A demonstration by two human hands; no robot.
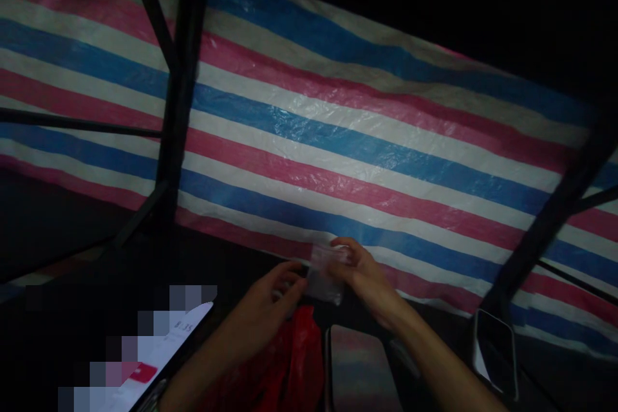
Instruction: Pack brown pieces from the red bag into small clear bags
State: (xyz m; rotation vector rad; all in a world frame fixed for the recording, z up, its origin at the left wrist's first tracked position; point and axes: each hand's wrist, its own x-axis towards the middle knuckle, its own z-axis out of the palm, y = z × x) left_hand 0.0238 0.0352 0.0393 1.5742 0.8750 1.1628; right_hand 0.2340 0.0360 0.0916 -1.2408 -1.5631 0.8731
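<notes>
A small clear plastic bag (323, 282) is pinched at its upper right by my right hand (364, 280), its lower part hanging down. Just left of it, my left hand (277, 299) has its fingers curled, with thumb and fingertips close to the bag's edge. A small pale spot shows among those fingers; the dim light hides what it is. Below the hands lies a crumpled red plastic bag (304, 357). Beside it, a phone-like device (362, 367) reflects coloured stripes in its glossy face.
A lit phone screen (176, 341), partly pixelated, is at lower left. To the right lies another dark-screened phone (496, 354). Ahead hangs a red, white and blue striped sheet (338, 116), behind a dark left post (178, 90) and a slanted right post (545, 225).
</notes>
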